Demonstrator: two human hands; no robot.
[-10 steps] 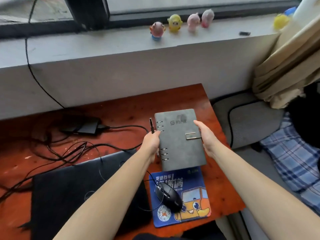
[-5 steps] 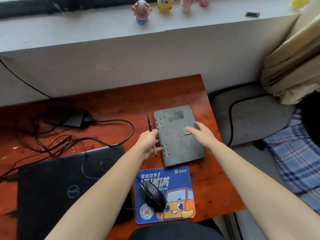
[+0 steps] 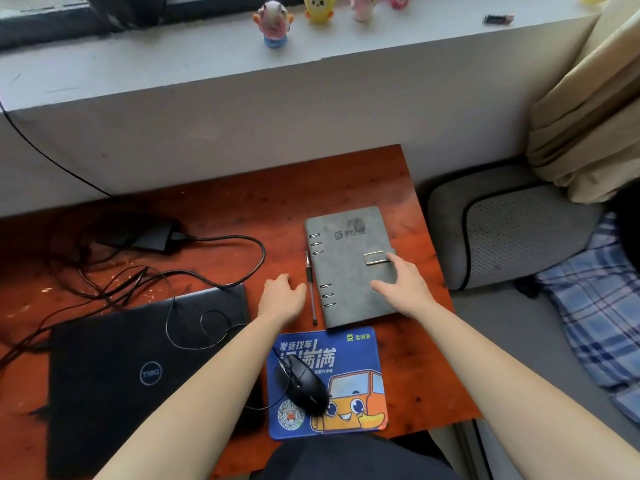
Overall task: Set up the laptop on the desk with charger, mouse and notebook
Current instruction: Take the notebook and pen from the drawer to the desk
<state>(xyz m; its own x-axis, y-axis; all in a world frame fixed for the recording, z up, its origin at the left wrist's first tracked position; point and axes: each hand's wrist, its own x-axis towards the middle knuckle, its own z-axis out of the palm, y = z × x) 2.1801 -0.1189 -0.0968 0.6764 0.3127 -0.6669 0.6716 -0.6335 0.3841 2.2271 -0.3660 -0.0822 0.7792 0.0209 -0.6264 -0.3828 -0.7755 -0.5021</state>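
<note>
Notebook (image 3: 349, 268) flat beside mouse pad (image 3: 329, 382) — within writing reach.
Right hand (image 3: 403, 289) open on cover; left hand (image 3: 282, 297) open, empty, beside pen (image 3: 310, 289).

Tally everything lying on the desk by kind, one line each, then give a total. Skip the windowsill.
Laptop: 1
Charger brick: 1
Mouse: 1
Mouse pad: 1
Notebook: 1
Pen: 1
Total: 6
</note>
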